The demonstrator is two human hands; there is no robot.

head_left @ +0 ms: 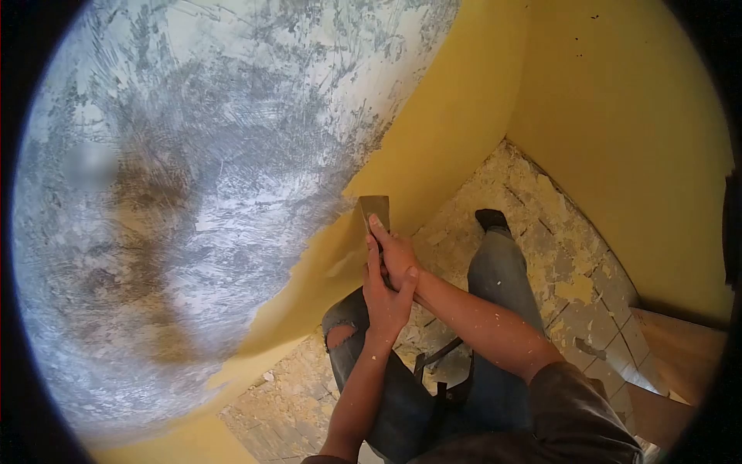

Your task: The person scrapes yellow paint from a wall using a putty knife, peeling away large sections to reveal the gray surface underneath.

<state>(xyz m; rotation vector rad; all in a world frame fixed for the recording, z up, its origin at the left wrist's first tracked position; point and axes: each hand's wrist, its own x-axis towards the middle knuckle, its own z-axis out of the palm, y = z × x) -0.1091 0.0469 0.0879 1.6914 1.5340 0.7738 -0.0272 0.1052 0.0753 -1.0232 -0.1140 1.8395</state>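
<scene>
A putty knife (376, 204) with a wide, flat blade meets the wall at the ragged edge of the yellow paint (340, 240). My right hand (399, 257) is closed around it, with the thumb stretched toward the blade. Just below, my left hand (384, 303) clasps the tool and the right hand together, its fingers pointing up along the handle. Most of the handle is hidden by the hands. Left of the blade, the wall is a scraped grey-white surface (255, 147) covered in scratch marks.
Yellow paint flakes litter the tiled floor (618, 352). My knee (340, 334), in torn jeans, is close to the wall, and my dark shoe (492, 220) rests on the debris. Another yellow wall (618, 155) rises on the right. A brown board (680, 348) lies at lower right.
</scene>
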